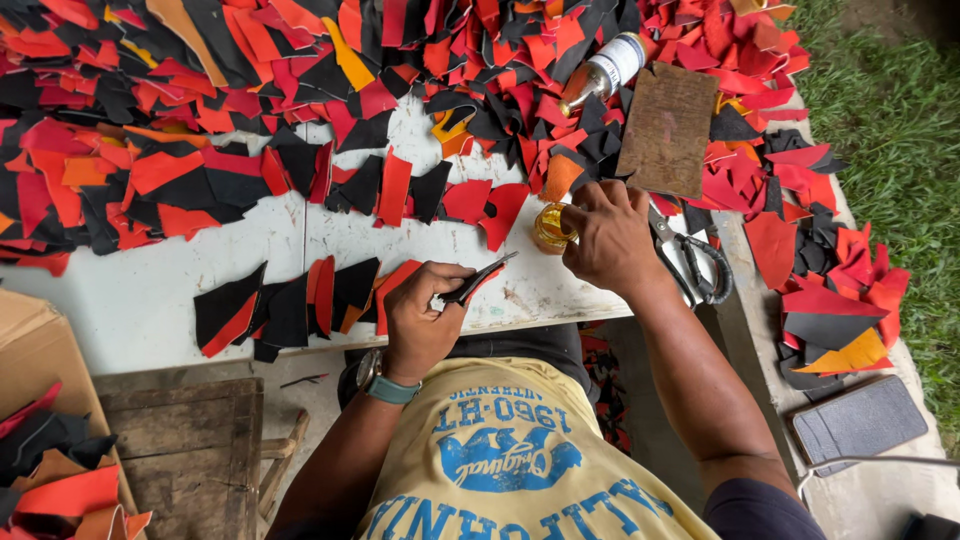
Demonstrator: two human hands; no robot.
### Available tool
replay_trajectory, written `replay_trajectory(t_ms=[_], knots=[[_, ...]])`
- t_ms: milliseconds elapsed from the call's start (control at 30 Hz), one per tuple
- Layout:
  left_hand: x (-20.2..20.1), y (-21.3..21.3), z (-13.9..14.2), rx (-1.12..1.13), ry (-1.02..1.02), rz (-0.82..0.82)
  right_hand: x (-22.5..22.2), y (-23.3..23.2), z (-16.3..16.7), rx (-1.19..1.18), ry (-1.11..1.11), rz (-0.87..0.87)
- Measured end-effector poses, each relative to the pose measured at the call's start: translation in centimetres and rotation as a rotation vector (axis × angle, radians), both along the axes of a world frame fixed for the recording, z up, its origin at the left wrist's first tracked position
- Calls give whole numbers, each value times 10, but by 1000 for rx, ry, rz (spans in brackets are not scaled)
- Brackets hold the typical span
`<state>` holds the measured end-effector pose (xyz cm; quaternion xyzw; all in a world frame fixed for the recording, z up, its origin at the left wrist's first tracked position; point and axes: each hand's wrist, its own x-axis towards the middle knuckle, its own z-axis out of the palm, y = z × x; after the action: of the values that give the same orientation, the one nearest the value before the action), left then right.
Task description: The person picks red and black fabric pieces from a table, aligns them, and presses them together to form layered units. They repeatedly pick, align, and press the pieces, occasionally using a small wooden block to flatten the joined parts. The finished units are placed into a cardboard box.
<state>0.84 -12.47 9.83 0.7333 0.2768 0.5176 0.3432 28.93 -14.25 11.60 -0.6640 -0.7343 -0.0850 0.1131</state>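
While the left hand (425,320) grips a narrow red-and-black leather strip (480,278) at the near edge of the white surface (150,300), the right hand (608,235) closes on a small amber glue jar (551,228) beside the scissors (692,262). A light, even dab would likely serve best.

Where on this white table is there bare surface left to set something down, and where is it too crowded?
Bare white table lies at the near left, between the big heap of red and black pieces and the short near row of pieces. A smaller patch sits between the left hand and right hand. The far side, around the bottle and brown board, is packed.
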Motion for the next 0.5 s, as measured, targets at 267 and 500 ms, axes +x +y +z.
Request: replay_trajectory(t_ms=[267, 500], knots=[[3, 2, -7, 81, -9, -1, -11, -7, 29, 28, 178, -17], [4, -1, -5, 87, 45, 9, -55, -64, 58, 90, 487, 377]])
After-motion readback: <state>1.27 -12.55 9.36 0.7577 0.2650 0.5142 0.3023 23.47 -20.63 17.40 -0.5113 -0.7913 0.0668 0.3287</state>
